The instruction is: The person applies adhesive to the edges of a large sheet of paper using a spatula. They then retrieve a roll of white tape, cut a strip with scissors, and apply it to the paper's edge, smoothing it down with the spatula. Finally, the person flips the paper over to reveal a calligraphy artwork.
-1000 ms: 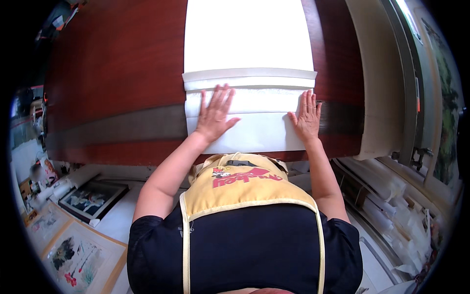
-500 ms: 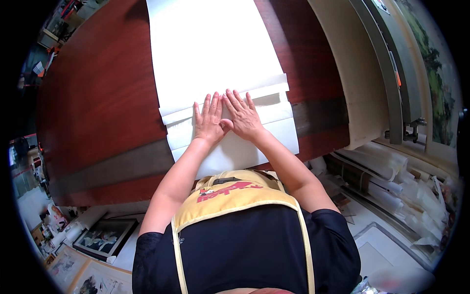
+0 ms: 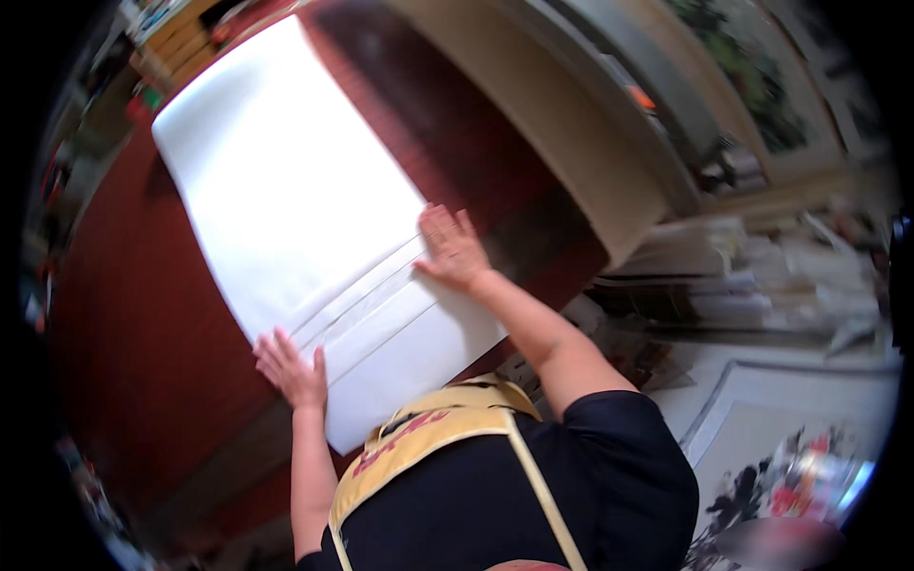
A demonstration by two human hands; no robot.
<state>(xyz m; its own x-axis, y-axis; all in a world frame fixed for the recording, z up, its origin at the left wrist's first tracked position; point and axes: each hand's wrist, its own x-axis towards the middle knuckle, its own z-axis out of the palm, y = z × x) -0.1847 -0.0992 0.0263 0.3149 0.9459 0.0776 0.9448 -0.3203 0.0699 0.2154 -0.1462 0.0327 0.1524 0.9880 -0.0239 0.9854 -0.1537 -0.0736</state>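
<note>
A long white sheet of paper (image 3: pixel 276 181) lies over the dark red table, with strip-like layers or folds (image 3: pixel 367 295) crossing it near its close end. Nearer to me the white paper carries on as a flat section (image 3: pixel 409 357), reaching the apron at my waist. My left hand (image 3: pixel 293 369) is at the paper's left edge, fingers stretched and thumb apart. At the right edge, my right hand (image 3: pixel 455 251) rests flat at the end of the strips with its fingers extended. Neither hand grips anything. Motion blur hides whether the strips are folds or separate sheets.
The red tabletop (image 3: pixel 124 324) spreads to the left, with a dark band along its near side. On the right stand a beige panel (image 3: pixel 562 143) and rolled papers (image 3: pixel 705 276). A floral painting (image 3: pixel 743 485) lies at the lower right; wooden drawers (image 3: pixel 176 43) are at the far left.
My hands have parted from the middle of the strips to the paper's two side edges. The whole view has turned, so the paper now slants toward the upper left.
</note>
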